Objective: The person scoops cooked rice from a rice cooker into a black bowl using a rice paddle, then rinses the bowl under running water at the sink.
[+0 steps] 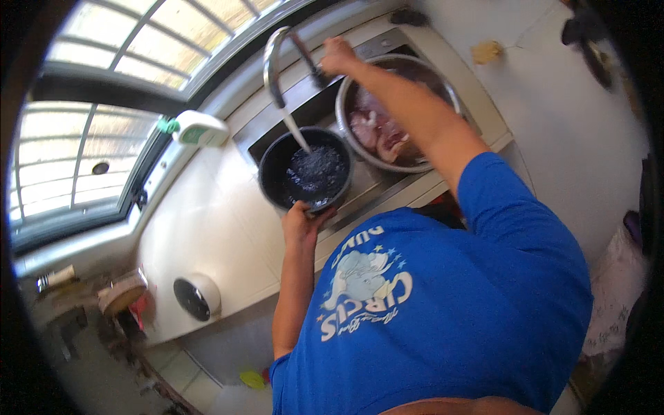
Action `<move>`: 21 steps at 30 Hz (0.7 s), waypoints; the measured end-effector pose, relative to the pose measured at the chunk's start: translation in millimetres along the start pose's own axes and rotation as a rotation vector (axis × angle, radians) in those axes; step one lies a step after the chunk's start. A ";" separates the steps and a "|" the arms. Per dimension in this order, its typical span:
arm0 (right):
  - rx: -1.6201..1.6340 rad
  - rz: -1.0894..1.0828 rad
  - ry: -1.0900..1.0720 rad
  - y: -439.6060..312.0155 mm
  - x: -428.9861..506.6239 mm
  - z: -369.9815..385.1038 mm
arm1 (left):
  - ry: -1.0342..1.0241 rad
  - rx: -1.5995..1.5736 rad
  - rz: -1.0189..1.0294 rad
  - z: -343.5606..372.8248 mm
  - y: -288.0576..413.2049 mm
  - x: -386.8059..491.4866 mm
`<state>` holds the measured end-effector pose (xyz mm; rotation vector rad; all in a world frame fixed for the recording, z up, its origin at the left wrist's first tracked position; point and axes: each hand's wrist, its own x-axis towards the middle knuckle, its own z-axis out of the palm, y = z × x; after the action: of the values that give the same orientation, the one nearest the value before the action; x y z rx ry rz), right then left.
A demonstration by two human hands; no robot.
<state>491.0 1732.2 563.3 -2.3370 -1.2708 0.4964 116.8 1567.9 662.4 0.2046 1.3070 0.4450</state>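
Observation:
My left hand (302, 222) grips the near rim of a round black pot (270, 179) at the sink. From the curved chrome faucet (271, 62), a stream of water (296, 129) falls into the pot, and the water inside is churning. My right hand (340, 56) is closed at the base of the faucet, around its handle, which the fingers mostly hide. Under my right forearm stands a wide metal basin (342, 111) with pieces of raw meat (371, 127) in it. The basin's rim is close beside the pot.
On the pale counter (238, 228) a white bottle with a green pump (201, 128) stands by the barred window (129, 46). A white bowl with a dark inside (198, 296) sits near the counter's left end. A round wooden object (123, 295) lies beyond it.

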 end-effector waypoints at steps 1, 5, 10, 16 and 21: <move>0.023 0.029 -0.047 3.9 3.1 -3.9 | -0.036 -0.006 -0.006 6.1 -7.0 2.9; 0.109 0.158 -0.075 15.6 2.5 -38.3 | 0.050 -0.017 0.004 50.0 -35.6 0.3; 0.166 0.037 -0.075 29.5 -3.0 -91.7 | 0.115 0.028 0.025 95.1 -44.6 -16.5; 0.311 0.124 0.322 99.2 -38.9 -150.6 | 0.064 -0.014 0.039 99.4 -46.4 -37.2; -0.083 0.073 1.017 226.4 -124.8 -238.5 | -0.018 -0.130 0.080 79.4 -44.3 -63.0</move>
<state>703.5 1468.2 657.5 -2.1715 -0.6982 -0.6786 190.0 1509.3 721.2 0.1525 1.2510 0.5932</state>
